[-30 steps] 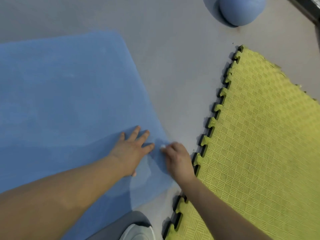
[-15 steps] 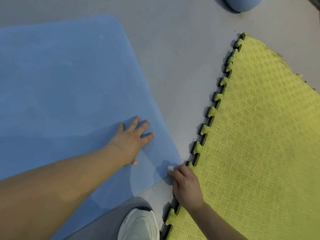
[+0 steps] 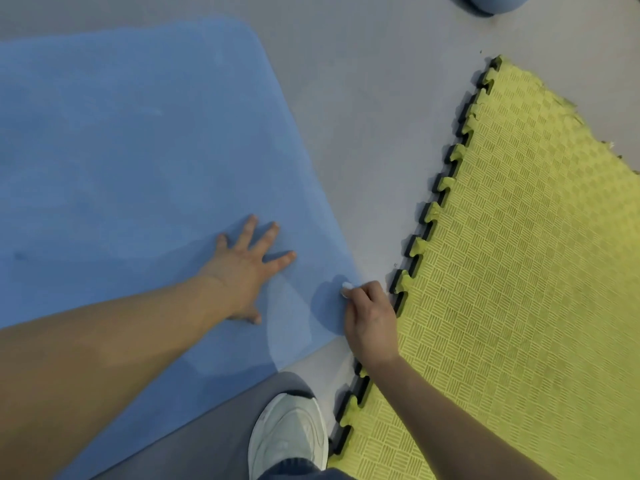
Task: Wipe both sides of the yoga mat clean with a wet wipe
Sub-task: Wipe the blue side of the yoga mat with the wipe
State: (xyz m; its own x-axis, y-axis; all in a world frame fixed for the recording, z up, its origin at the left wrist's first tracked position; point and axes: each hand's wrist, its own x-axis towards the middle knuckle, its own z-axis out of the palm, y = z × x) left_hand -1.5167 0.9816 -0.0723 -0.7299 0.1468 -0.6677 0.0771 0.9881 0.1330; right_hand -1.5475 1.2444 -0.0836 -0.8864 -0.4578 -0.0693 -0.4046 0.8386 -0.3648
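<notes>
Grey floor (image 3: 363,126), blue mat (image 3: 138,150) under splayed flat left hand (image 3: 242,271), right hand (image 3: 370,323) just beside it pinching white wipe (image 3: 346,288) against mat edge, yellow tiles (image 3: 519,271) right of it

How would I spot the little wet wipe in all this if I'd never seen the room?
Find the big blue yoga mat spread on the grey floor, and follow its right edge down to the near corner. There the right hand pinches the wet wipe at its fingertips. It is the only small white scrap on the blue.
</notes>
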